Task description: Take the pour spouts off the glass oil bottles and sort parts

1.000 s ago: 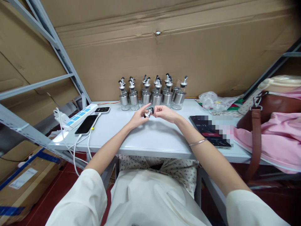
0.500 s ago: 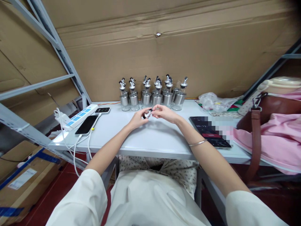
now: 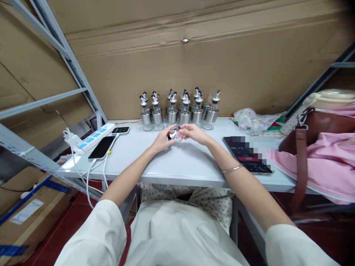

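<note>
A small silver-and-black pourer spout (image 3: 172, 135) is held above the white table (image 3: 133, 157). My left hand (image 3: 163, 140) is closed around its body. The fingers of my right hand (image 3: 193, 133) pinch its black tip from the other side; the exact contact is too small to make out. Just beyond my hands stand several glass bottles (image 3: 184, 117) with brushed-metal sleeves, upright in rows. Most carry the same kind of silver-and-black pourer, and a bottle (image 3: 206, 105) at the back right shows a bare glass neck.
To the left lie a power strip (image 3: 95, 138), a phone (image 3: 102, 147), a small black device (image 3: 120, 130) and white cables. On the right are a tablet (image 3: 246, 155), a plastic bag (image 3: 252, 120), a brown bag (image 3: 324, 127) and pink cloth (image 3: 330, 162). Cardboard (image 3: 122, 70) closes off the back.
The pourer has tilted slightly in my left hand. My right fingers have shifted a little on its tip, with the lower fingers spread more. The bottles stand as before.
</note>
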